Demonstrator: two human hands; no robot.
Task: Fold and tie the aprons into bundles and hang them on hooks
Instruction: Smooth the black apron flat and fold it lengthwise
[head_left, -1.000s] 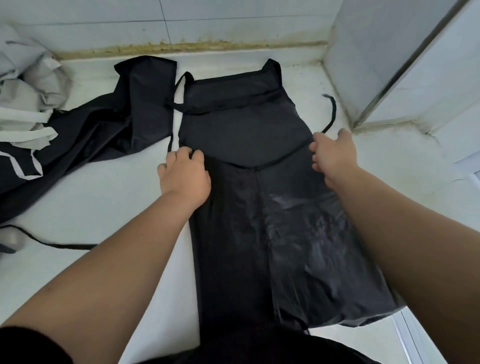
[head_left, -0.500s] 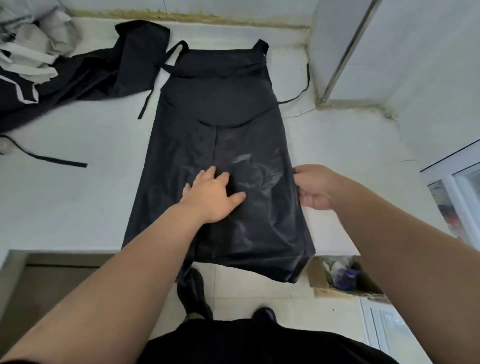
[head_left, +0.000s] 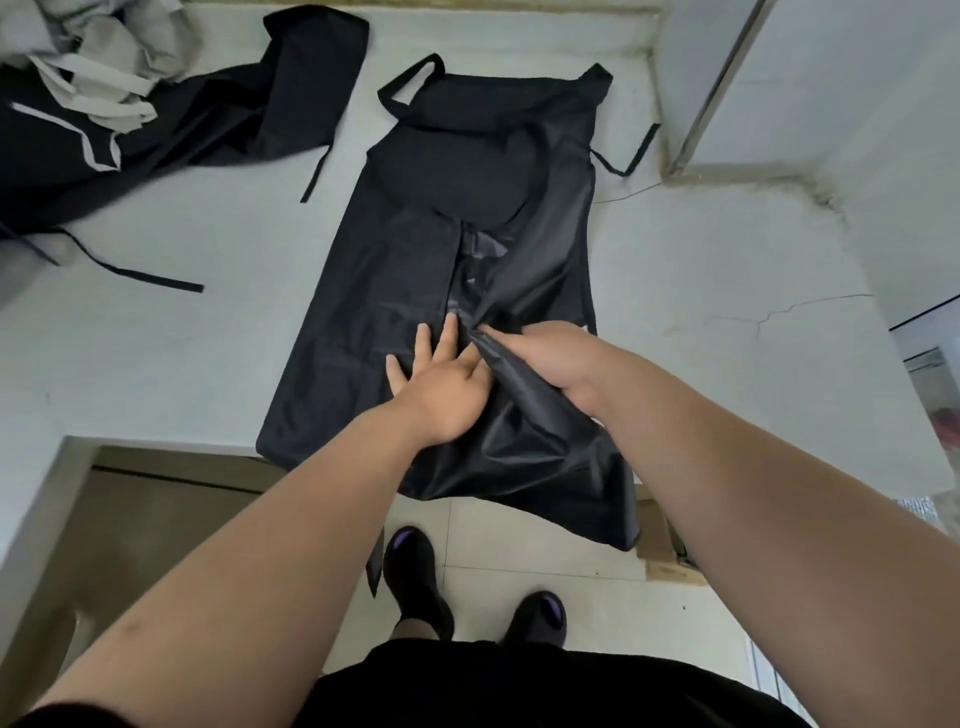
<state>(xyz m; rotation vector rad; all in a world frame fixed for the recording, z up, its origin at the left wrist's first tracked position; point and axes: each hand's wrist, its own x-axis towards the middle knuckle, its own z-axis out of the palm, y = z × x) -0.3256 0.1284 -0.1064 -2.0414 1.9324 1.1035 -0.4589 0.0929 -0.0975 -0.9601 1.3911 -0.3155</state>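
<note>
1. Apron (head_left: 415, 270): lies flat on the counter (head_left: 182, 353), long axis running 12 to 6 o'clock, bib at 12, hem hanging over the edge at 6.
2. Left hand (head_left: 441, 384): fingers straight and spread, palm pressing the apron's midline; it grasps nothing.
3. Right hand (head_left: 550, 364): just beside the left, at its 3 o'clock, fingers clenched on a gathered fold of the apron's right edge.
4. Key relation: the uncovered half lies at 9 o'clock of the grip, so the lengthwise fold probably travels that way, over the pinned midline.
5. Other aprons (head_left: 156, 114): heaped at 10 o'clock, well apart.
</note>
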